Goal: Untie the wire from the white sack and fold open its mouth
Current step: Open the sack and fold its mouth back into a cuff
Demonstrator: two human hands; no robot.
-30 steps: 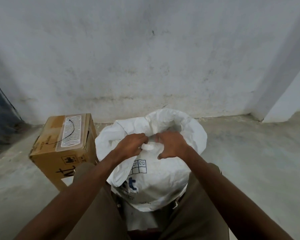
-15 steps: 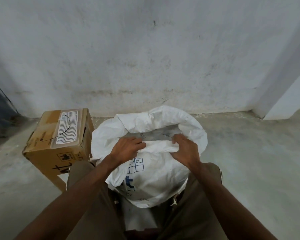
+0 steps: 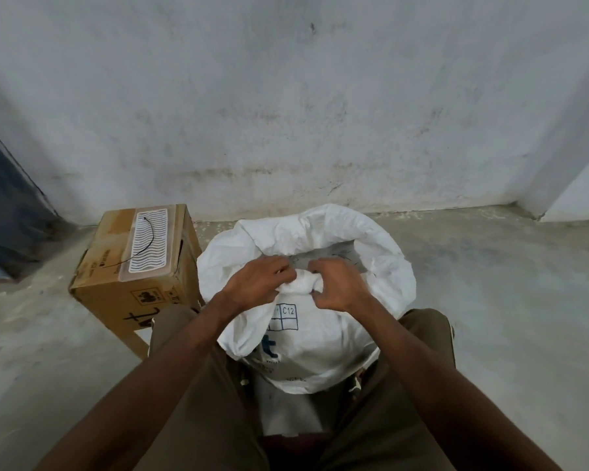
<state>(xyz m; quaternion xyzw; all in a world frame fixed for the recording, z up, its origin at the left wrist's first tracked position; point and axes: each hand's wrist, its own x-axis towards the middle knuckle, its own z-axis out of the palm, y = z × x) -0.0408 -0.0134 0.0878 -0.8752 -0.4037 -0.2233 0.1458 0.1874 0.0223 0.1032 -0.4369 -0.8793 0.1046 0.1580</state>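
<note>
While the sack (image 3: 306,338) stood just right of the box (image 3: 133,266), left hand (image 3: 257,283) and right hand (image 3: 337,283) pinched its near rim, thin, floppy, likely slippery, so best gripped by that rolled edge.

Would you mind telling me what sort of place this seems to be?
Probably a storeroom or bare back room. The floor is raw concrete, the wall is stained, unfinished plaster, and a taped cardboard box sits beside the white sack that both hands are working on.
</note>
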